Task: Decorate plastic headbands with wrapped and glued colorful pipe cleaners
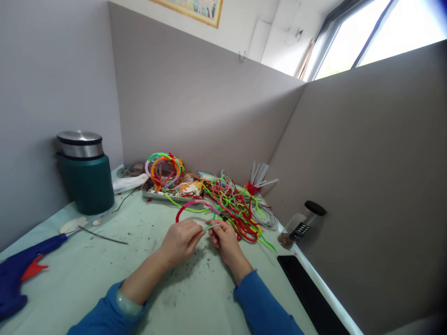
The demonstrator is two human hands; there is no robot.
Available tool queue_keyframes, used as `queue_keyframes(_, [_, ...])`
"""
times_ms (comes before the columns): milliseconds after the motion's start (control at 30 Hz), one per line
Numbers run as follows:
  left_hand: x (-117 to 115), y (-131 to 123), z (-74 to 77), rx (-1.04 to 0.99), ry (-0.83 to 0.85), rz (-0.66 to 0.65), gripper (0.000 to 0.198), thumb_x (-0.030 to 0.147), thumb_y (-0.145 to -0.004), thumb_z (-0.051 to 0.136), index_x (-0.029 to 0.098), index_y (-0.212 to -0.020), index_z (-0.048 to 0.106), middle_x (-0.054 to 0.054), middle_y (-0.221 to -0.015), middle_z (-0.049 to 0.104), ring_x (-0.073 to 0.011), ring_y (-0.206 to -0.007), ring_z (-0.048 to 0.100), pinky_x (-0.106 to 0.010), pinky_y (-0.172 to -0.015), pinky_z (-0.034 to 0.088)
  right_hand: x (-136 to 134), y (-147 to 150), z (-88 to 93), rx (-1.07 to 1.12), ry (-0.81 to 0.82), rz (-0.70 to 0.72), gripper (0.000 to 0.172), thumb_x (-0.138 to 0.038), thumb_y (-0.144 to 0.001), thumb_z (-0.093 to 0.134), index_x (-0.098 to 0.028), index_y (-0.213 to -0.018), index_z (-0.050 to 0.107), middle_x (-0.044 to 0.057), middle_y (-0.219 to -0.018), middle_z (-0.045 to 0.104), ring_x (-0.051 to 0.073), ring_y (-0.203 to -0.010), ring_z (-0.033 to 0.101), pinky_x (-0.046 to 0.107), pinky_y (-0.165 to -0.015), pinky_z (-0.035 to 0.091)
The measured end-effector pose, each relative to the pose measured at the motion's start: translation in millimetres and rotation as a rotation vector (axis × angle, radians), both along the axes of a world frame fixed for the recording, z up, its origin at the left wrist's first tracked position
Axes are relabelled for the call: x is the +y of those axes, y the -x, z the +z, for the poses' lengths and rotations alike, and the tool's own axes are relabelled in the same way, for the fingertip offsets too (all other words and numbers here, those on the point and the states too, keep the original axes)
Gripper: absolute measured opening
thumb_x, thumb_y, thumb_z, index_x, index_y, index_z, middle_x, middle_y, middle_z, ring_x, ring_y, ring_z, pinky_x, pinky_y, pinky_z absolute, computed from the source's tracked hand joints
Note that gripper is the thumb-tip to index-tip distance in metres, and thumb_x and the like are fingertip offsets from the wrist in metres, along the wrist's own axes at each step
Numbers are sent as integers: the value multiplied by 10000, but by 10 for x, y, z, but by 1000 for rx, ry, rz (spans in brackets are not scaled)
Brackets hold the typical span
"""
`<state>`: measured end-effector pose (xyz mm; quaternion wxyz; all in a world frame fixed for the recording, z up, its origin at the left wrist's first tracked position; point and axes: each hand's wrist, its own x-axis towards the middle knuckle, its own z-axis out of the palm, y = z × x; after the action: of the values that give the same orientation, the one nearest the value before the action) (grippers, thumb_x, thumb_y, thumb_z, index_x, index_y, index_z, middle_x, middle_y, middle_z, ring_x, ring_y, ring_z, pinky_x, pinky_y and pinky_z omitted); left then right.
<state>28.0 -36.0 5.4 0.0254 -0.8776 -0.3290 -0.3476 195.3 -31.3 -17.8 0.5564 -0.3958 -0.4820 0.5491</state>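
The left hand pinches a thin pale-grey wire between thumb and finger; just beyond arches a red, pink and purple fuzzy chenille hoop. The right hand pinches the wire's right part, near tangled multicoloured chenille stems. Wrapping seems underway, probably calling next for steady, even turns.

Surface: one, covered in pale green. On my remote feed I place each item by the metal tray, itself on the surface. Left of tray: one green flask, steel lid. Left of tray and nearer me: one blue glue gun, red trigger. Just right of tray: one multicoloured pile of fuzzy stems. Farther right: one grey coil. Right of tray, nearer me: one black flat bar.
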Motion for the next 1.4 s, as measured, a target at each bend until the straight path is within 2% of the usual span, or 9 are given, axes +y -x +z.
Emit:
queue_keyframes(167, [49, 17, -32, 120, 13, -8, 272, 298, -910, 397, 179, -750, 583, -29, -710, 595, -155, -710, 522, -274, -659, 351, 17, -52, 32, 122, 42, -13, 278, -367, -669, 706, -153, -629, 533, -63, -502, 478, 28, -369, 339, 166, -361, 201])
queue_keyframes(333, [94, 60, -43, 193, 0, -18, 282, 307, -906, 413, 192, -738, 608, -12, -674, 588, -149, -703, 520, -295, -694, 329, 15, -108, 35, 157, 102, 21, 248, -348, -661, 724, -135, -704, 603, -4, -581, 595, 47, -419, 441, 164, -392, 298])
queue_keyframes(467, [105, 90, -42, 235, -25, -2, 269, 302, -893, 443, 196, -710, 610, -6, -659, 586, -147, -686, 507, -310, -705, 310, 19, -130, 4, 174, 150, 34, 244, -334, -646, 742, -137, -738, 632, 8, -618, 614, 83, -540, 535, 175, -478, 388])
queue_keyframes(600, [100, 92, -35, 268, -63, 43, 267, 280, -886, 456, 187, -681, 600, -11, -645, 584, -151, -680, 495, -321, -697, 293, 24, -105, -12, 128, 168, -4, 239, -341, -646, 728, -143, -716, 613, -7, -610, 598, 76, -491, 502, 188, -456, 388])
queue_keyframes(767, [97, 85, -22, 286, -83, 80, 251, 261, -882, 459, 190, -689, 602, -10, -645, 589, -155, -679, 490, -334, -690, 278, 13, -17, -2, -21, 167, -153, 235, -318, -636, 683, -169, -578, 509, -47, -481, 503, 80, -405, 436, 191, -362, 332])
queue_keyframes(867, [94, 89, -13, 280, -85, 101, 239, 257, -876, 464, 193, -693, 603, -9, -649, 592, -158, -685, 493, -337, -690, 277, 3, 26, 1, -35, 152, -200, 223, -309, -642, 657, -176, -577, 491, -57, -465, 484, 77, -395, 420, 186, -353, 311])
queue_keyframes(1167, [107, 81, -25, 214, -96, 130, 239, 242, -858, 473, 197, -692, 639, -13, -627, 583, -146, -663, 502, -328, -690, 289, 2, -39, 14, 140, 134, -92, 188, -270, -618, 679, -173, -658, 522, -62, -538, 468, 80, -483, 478, 181, -407, 343])
queue_keyframes(1400, [100, 80, -23, 178, -117, 78, 242, 234, -863, 465, 195, -697, 636, -9, -615, 569, -138, -656, 499, -311, -684, 296, 34, -41, -4, 108, 226, -138, 214, -280, -593, 680, -180, -621, 493, -65, -457, 457, 89, -416, 476, 180, -350, 355])
